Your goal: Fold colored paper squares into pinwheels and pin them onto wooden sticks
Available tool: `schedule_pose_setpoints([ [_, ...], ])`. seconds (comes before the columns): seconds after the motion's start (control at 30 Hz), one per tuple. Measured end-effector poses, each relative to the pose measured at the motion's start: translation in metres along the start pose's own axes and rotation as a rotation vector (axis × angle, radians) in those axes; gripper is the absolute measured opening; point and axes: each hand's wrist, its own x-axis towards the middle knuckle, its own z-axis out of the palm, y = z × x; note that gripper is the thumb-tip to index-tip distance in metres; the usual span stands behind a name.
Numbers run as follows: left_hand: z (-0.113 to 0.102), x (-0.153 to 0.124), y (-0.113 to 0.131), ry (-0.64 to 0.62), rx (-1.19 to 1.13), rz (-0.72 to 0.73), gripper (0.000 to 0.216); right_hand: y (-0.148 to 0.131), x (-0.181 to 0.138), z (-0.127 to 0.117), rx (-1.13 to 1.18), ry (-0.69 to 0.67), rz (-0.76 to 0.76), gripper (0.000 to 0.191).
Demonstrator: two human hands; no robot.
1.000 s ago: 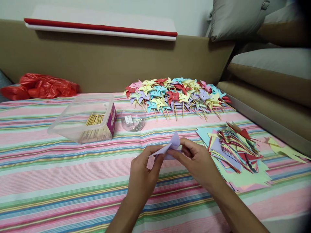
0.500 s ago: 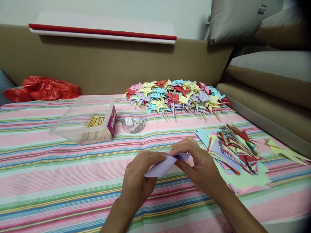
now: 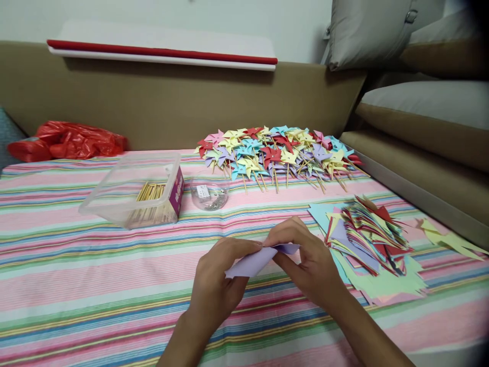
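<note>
Both of my hands pinch one lilac paper piece (image 3: 248, 264) low over the striped cloth. My left hand (image 3: 216, 288) grips its left part with fingers curled under. My right hand (image 3: 307, 260) pinches the folded centre from above. Just right of my right hand lies a stack of cut coloured paper pieces (image 3: 369, 237). Farther back is a heap of finished paper pinwheels on wooden sticks (image 3: 277, 150).
A clear plastic box holding wooden sticks (image 3: 137, 193) stands at the left, with a small clear tub of metal pins (image 3: 210, 193) beside it. A red plastic bag (image 3: 66, 140) lies far left. Sofa cushions (image 3: 420, 102) rise at the right. A yellow-green paper scrap (image 3: 449, 237) lies at the cloth's right edge.
The lilac paper was held up with one flap raised; both hands have lowered it and folded that flap down flat. In the last half second little has moved.
</note>
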Motion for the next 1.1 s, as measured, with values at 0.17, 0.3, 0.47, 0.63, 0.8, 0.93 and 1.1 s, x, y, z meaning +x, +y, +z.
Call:
schedule_pose_setpoints([
  [0.17,0.006,0.001,0.002,0.099,-0.038,-0.235,0.016,0.006,-0.001,0.014,0.114,0.085,0.114,0.011],
  [0.3,0.012,0.002,0.003,0.135,-0.096,-0.368,0.006,0.008,-0.003,0.023,0.103,0.140,0.219,0.004],
  [0.47,0.013,0.000,0.008,0.149,-0.196,-0.486,0.016,0.012,-0.005,0.027,0.008,0.133,0.379,0.024],
  [0.63,0.018,0.000,0.009,0.119,-0.638,-0.694,0.030,0.017,-0.005,0.026,0.173,0.097,0.563,0.031],
  [0.8,0.019,0.001,0.005,0.161,-0.849,-0.806,0.024,0.016,-0.005,0.022,0.094,0.093,0.566,0.033],
  [0.93,0.017,0.000,0.001,0.146,-0.815,-0.767,0.027,0.015,-0.003,0.021,0.047,0.078,0.536,0.032],
  [1.1,0.015,-0.001,-0.002,0.113,-0.620,-0.752,0.032,0.013,-0.003,0.021,0.031,0.088,0.554,0.032],
])
